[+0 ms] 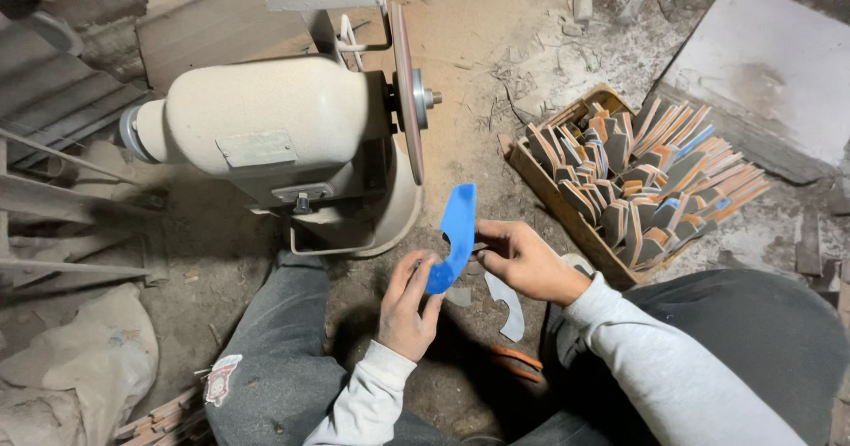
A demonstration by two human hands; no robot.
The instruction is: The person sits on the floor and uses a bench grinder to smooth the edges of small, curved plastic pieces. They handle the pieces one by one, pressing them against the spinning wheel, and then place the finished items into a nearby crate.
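A curved blue sole-shaped piece (pixel 455 234) is held upright between both my hands, just below the grinder's disc. My left hand (pixel 407 306) grips its lower end with fingers and thumb. My right hand (pixel 522 257) pinches its middle from the right side. Directly above stands a cream bench grinder (pixel 266 127) with a thin reddish grinding disc (pixel 409 92) seen edge-on. The blue piece is apart from the disc.
A wooden box (pixel 567 211) packed with several orange, grey and blue cut pieces sits to the right. A pale grey offcut (pixel 509 304) and an orange piece (pixel 516 360) lie on the dusty floor between my knees. A slab (pixel 761 65) lies far right, sacks at left.
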